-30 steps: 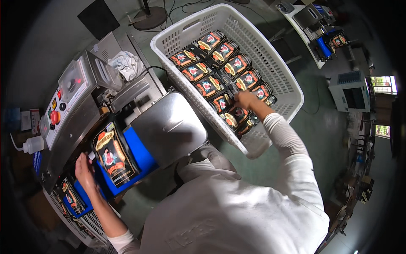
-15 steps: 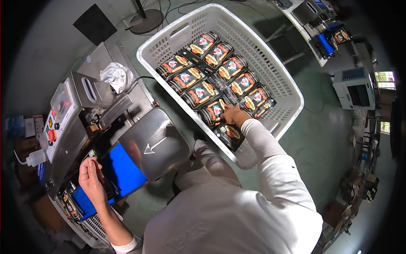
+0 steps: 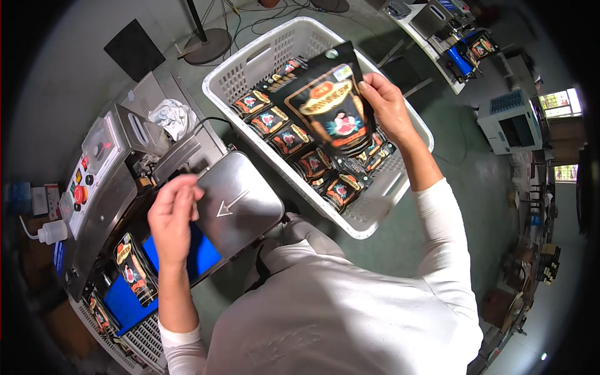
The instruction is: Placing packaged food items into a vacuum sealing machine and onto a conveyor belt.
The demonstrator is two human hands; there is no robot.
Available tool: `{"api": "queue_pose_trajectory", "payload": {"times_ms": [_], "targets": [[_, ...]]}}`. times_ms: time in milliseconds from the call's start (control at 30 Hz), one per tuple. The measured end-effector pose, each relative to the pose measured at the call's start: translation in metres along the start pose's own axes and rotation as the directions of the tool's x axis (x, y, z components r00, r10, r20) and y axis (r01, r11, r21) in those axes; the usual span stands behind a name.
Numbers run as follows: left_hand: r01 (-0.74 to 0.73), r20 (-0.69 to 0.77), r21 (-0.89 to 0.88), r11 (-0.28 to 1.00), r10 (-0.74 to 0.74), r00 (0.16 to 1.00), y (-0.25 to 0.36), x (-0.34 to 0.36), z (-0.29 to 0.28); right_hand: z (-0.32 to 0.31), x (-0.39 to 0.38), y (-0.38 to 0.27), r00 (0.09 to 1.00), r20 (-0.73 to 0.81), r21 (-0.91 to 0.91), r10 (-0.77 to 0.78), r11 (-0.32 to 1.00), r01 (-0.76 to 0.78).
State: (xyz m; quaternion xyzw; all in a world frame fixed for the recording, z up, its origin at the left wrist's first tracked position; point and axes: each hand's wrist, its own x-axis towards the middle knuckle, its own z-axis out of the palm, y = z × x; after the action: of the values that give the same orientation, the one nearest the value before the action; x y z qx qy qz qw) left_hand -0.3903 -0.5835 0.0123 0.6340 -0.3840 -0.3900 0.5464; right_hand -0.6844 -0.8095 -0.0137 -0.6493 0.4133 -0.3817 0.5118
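Over the white plastic basket (image 3: 215, 84), my right hand (image 3: 389, 107) grips a black pouch (image 3: 340, 115) by its side edge. The pouch is held up, its orange and gold printed face toward me. Beneath it, several similar black pouches (image 3: 270, 120) lie in rows in the basket, partly hidden by the raised one. My left hand (image 3: 172, 219) hovers above the machine's blue belt (image 3: 203, 253), beside the metal plate (image 3: 244, 194). Its fingers are curled together with no item visible in them. Another black pouch (image 3: 136, 269) lies on the belt left of that hand.
The machine's control panel (image 3: 87, 172) with a red knob stands on the left, a white bottle (image 3: 52, 232) beside it. Crumpled white plastic (image 3: 172, 119) rests on the machine. A second basket (image 3: 147, 340) sits at the belt's lower end. Cables (image 3: 275, 15) trail over the floor behind.
My right hand has lifted a pouch out of the basket. My left hand has moved right and up. On the belt, a pouch now shows clearly where my left hand was.
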Motion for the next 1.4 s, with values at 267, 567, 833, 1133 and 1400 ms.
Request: {"api": "queue_pose_trajectory", "payload": {"times_ms": [267, 567, 833, 1133, 1400], "targets": [[0.091, 0.021, -0.312, 0.946, -0.089, 0.996, -0.024, 0.007, 0.003, 0.121, -0.054, -0.036, 0.942, 0.287, 0.170, 0.172, 0.959, -0.227], [0.261, -0.080, -0.326, 0.909, -0.302, 0.950, -0.061, 0.012, -0.045, 0.188, -0.029, -0.010, 0.933, 0.361, -0.308, -0.001, 0.944, 0.120], [0.400, -0.155, -0.245, 0.883, -0.443, 0.883, -0.070, 0.027, -0.074, 0.220, -0.019, -0.015, 0.914, 0.405, -0.405, 0.012, 0.899, 0.168], [0.421, -0.188, -0.193, 0.886, -0.455, 0.871, -0.083, 0.025, -0.088, 0.231, -0.016, -0.017, 0.894, 0.447, -0.429, 0.023, 0.883, 0.191], [0.419, -0.210, -0.177, 0.891, -0.450, 0.868, -0.084, 0.022, -0.098, 0.240, -0.018, -0.023, 0.869, 0.489, -0.471, 0.080, 0.862, 0.186]]}}
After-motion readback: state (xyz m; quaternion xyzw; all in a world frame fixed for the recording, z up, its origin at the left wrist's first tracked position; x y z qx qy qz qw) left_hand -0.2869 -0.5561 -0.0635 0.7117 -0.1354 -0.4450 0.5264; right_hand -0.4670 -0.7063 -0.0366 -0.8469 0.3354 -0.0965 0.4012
